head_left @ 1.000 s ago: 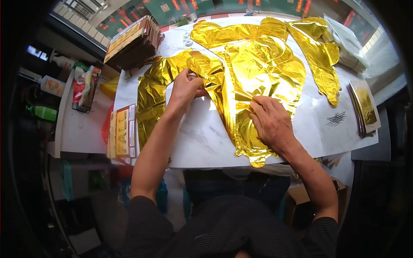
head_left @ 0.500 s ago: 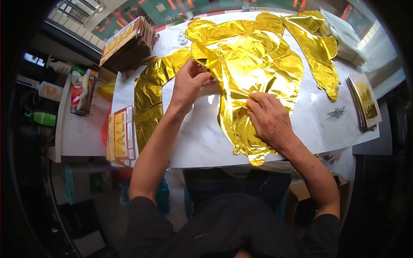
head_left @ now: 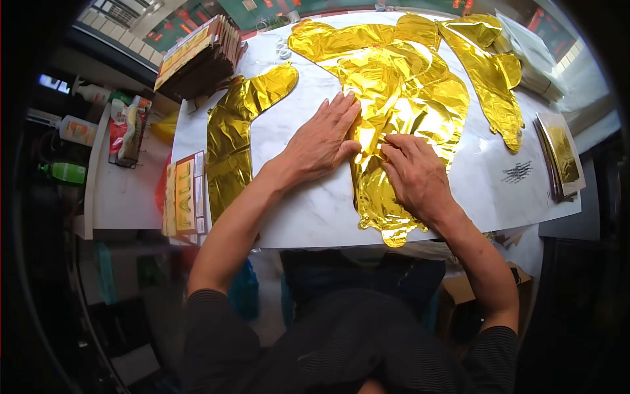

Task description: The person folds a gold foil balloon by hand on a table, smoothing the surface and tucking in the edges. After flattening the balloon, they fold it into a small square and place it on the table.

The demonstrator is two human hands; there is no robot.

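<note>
A large deflated gold foil balloon point(head_left: 374, 79) lies on the white marbled table, its left side folded over in a long strip toward me. My left hand point(head_left: 321, 141) is flat with fingers stretched out, pressing along the left edge of that fold. On the lower part of the same balloon, my right hand point(head_left: 419, 176) has its fingers bent and pinched together on the foil; its thumb is partly hidden. Left of my hands lies another gold foil balloon point(head_left: 230, 141), curved and flat. One more long gold foil balloon point(head_left: 482, 79) rests at the upper right.
A stack of printed packets point(head_left: 200, 59) stands at the back left. One "FALL" packet point(head_left: 187, 197) lies at the left table edge. Dark thin sticks point(head_left: 516, 172) sit on the right, near folded gold foil packs point(head_left: 561, 154). Clear plastic bags point(head_left: 531, 59) are behind them.
My left hand has let go of the raised foil edge and moved right and down, now flat on the balloon. The balloon's left side is folded inward. My right hand stays nearly in place.
</note>
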